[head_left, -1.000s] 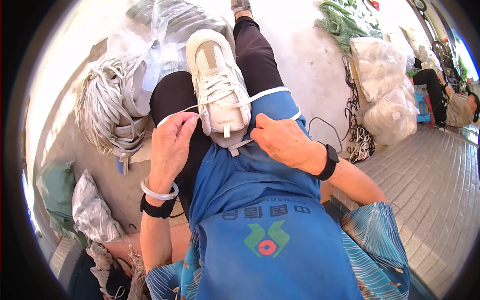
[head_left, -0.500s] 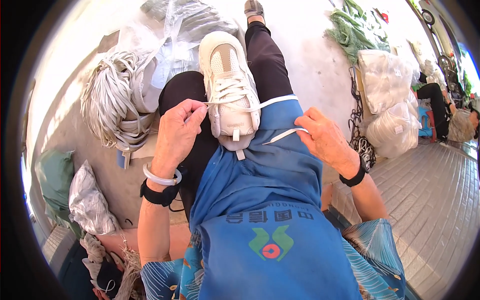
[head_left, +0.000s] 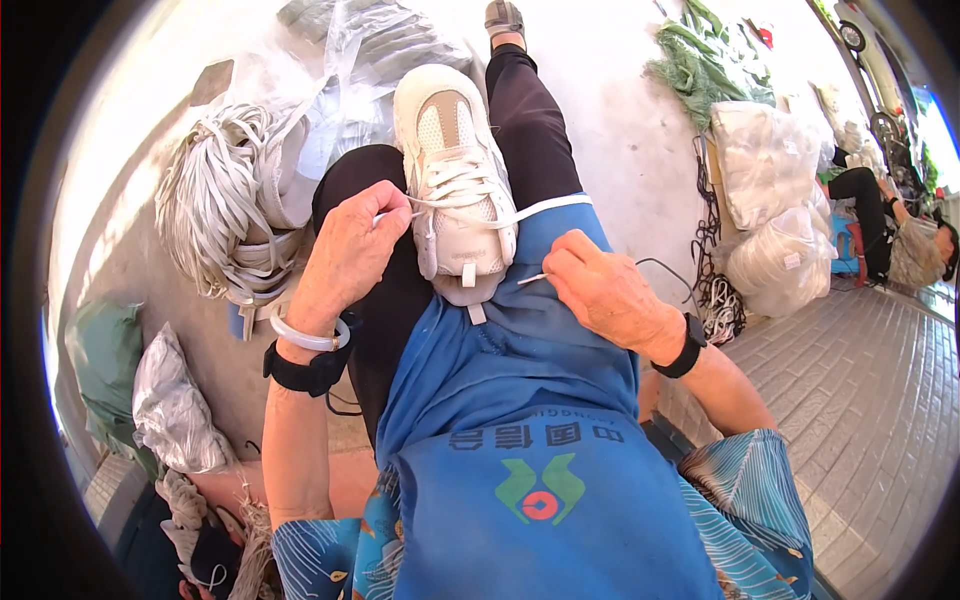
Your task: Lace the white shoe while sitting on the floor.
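Observation:
A cream sneaker (head_left: 447, 125) rests on my lap, toe pointing away, its laces crisscrossed over the tongue. Beside its left edge, my left hand (head_left: 348, 250) pinches a white shoelace (head_left: 553, 206) close to the upper eyelets. The lace runs across the shoe's opening and off to the right over my blue apron (head_left: 530, 440). To the right of the heel, my right hand (head_left: 612, 300) is closed on a lace end, whose short tip pokes out leftward from the fingers. My right fingertips are partly hidden by the hand itself.
A thick bundle of pale laces (head_left: 210, 195) lies at the left, below plastic-wrapped packs (head_left: 400, 45). Filled clear bags (head_left: 765, 165), dark cords (head_left: 712, 215) and green netting (head_left: 705, 65) are at the right. Another person (head_left: 915, 250) sits at the far right.
My right hand has moved left, closer to the heel, and less lace sticks out of its fingers. My left hand has shifted slightly left. The other person shows more at the far right.

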Demonstrator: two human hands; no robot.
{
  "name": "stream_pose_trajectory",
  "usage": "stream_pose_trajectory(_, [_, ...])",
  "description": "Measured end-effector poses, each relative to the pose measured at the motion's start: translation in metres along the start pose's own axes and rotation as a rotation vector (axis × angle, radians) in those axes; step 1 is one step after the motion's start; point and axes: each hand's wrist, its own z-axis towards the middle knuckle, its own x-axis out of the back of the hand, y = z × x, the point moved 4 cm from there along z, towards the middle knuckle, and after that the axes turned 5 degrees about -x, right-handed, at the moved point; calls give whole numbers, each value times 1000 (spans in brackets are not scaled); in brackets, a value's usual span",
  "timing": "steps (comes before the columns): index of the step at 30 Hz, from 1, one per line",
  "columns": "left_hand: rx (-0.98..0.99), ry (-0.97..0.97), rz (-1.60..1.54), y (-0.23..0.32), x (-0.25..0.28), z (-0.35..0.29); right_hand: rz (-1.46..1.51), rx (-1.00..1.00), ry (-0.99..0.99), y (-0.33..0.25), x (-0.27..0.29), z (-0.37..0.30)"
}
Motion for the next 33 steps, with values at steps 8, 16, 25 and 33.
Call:
stream_pose_trajectory(8, [107,61,-271,-13,-5,-1,618,-298,41,0,24,36])
stream_pose_trajectory(16, [137,77,-299,-5,-5,2,334,-59,220,28,38,62])
stream_pose_trajectory(25, [121,129,-308,-11,-10,-1,819,-477,219,37,41,51])
stream_pose_trajectory(33, [-78,290,-52,-5,-15,-4,765,-482,79,19,28,44])
